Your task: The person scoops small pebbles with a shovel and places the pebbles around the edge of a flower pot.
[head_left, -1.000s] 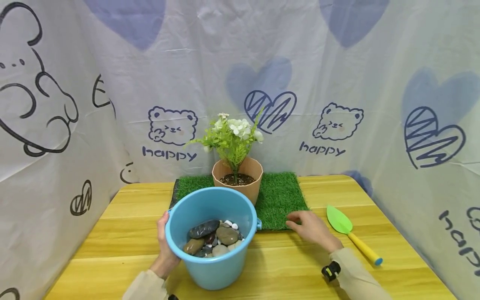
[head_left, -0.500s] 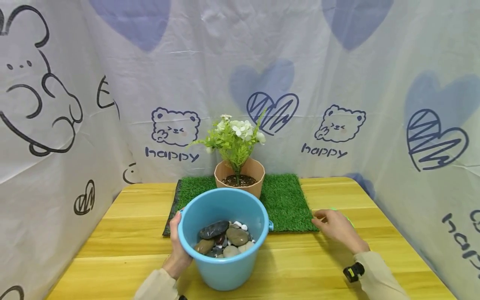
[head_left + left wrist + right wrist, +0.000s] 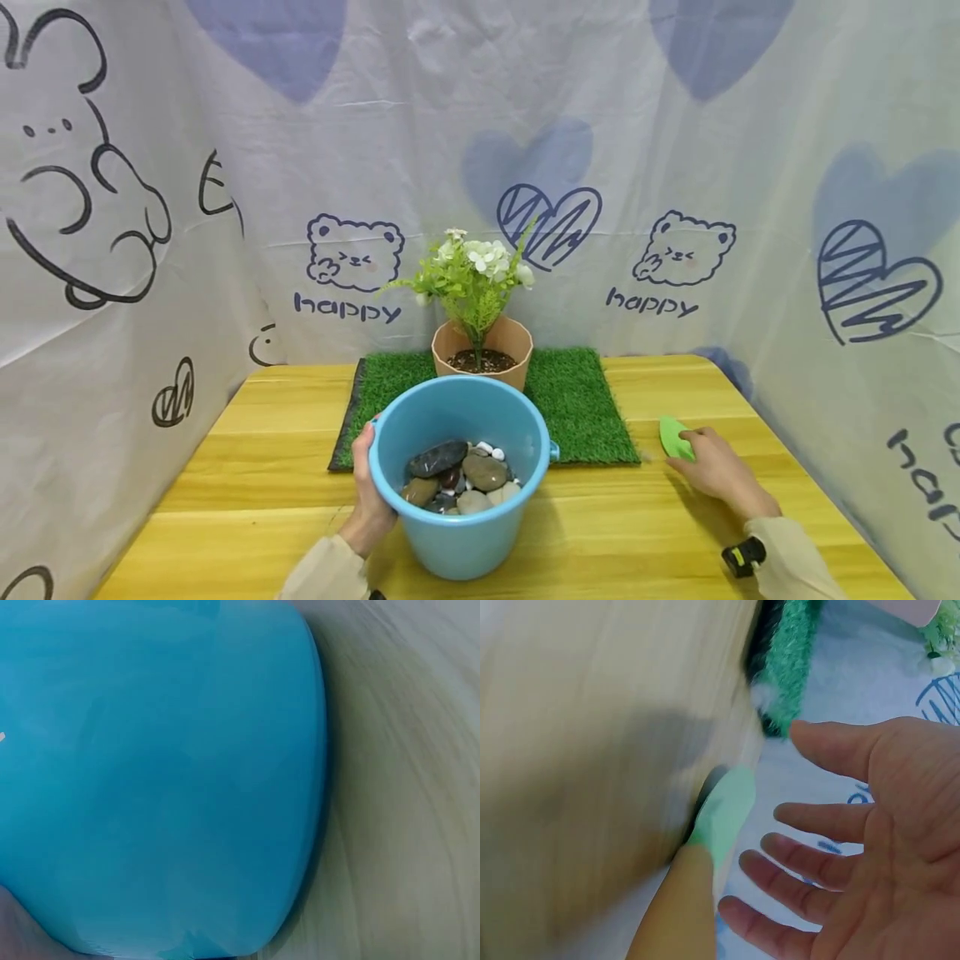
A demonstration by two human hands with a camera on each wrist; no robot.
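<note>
A light blue bucket (image 3: 465, 542) stands at the front middle of the wooden table in the head view. Wet stones (image 3: 483, 472), dark, brown and pale, lie inside it. My left hand (image 3: 370, 504) holds the bucket by its left side near the rim, some fingers hidden behind it. Bucket wall (image 3: 172, 772) fills most of the left wrist view. On the right, my right hand (image 3: 723, 477) hovers over a garden trowel, covering its yellow handle and leaving the green blade (image 3: 670, 435) showing. The right wrist view has fingers (image 3: 810, 859) spread apart beside the trowel handle (image 3: 679, 911).
Behind the bucket lies a green artificial grass mat (image 3: 581, 408). On it stands a peach flowerpot (image 3: 510, 346) with dark soil and a white-flowered plant (image 3: 476, 279). A printed white curtain (image 3: 360, 150) encloses the table (image 3: 247, 442) at the back and sides.
My right hand has moved right, from the grass mat's front edge to over the trowel. The left hand stays on the bucket, while the view has shifted slightly.
</note>
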